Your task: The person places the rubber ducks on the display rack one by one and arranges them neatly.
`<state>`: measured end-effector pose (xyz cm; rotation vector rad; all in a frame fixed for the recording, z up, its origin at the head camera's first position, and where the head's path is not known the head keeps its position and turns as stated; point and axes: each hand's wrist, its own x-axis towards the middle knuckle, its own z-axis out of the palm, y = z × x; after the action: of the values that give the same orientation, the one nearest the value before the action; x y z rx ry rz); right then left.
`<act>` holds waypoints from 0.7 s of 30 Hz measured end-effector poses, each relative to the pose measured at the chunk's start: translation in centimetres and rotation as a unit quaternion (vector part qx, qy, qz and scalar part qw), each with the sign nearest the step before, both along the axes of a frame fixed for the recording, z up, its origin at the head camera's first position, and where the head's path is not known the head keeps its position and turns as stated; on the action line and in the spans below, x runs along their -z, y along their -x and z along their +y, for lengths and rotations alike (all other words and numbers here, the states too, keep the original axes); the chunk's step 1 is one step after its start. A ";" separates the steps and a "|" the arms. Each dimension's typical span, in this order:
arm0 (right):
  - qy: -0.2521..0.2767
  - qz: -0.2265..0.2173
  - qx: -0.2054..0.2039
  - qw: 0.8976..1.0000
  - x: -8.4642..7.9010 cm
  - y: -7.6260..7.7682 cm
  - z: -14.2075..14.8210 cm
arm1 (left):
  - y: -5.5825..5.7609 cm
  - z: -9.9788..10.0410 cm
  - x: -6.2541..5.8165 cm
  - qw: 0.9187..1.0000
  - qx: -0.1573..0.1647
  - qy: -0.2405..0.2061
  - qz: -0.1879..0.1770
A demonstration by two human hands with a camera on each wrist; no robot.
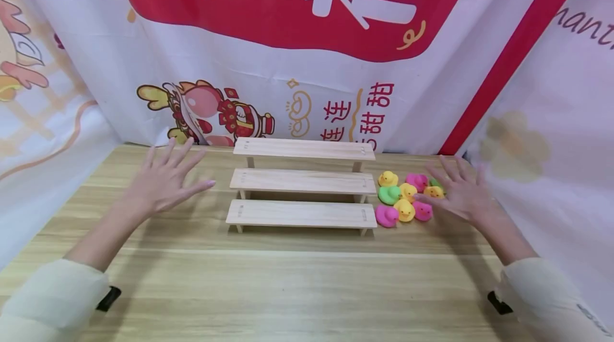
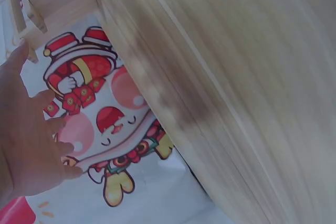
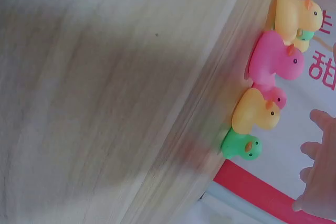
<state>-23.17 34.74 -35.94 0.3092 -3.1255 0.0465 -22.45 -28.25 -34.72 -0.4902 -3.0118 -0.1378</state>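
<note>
My left hand (image 1: 163, 179) is spread flat over the table, left of a three-step wooden stand (image 1: 302, 181), and holds nothing. On the other side my right hand (image 1: 462, 195) hovers with spread fingers, its thumb overlapping a cluster of rubber ducks in the head view. The cluster has pink (image 1: 386, 216), yellow (image 1: 404, 210) and green (image 1: 389, 194) ducks packed against the stand's right end. In the right wrist view, a green duck (image 3: 241, 144) stands at the row's end, apart from the fingertips. All three steps of the stand are bare.
The wood-grain table (image 1: 288, 288) reaches back to a white curtain (image 1: 268, 75) with red print and a cartoon figure. More printed cloth hangs at the left (image 1: 43, 91) and right (image 1: 551, 134) sides. A black strap (image 1: 109, 298) shows below the left sleeve.
</note>
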 end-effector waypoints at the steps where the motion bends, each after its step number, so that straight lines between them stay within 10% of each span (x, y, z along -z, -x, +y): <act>1: 0.005 -0.004 -0.001 1.000 0.0 0.0 -0.2 | 0.0 0.4 0.0 1.000 0.007 -0.009 -0.005; 11: 0.054 0.000 -0.023 0.998 0.2 0.1 -1.1 | 0.2 3.8 0.1 0.992 0.079 -0.098 -0.032; 21: 0.132 0.020 -0.041 0.990 0.2 0.2 -1.4 | 1.3 5.1 0.8 0.970 0.079 -0.220 -0.066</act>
<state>-23.33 33.35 -36.15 0.4262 -3.0154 0.4428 -23.73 -23.12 -35.56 -0.6911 -2.9241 -0.8572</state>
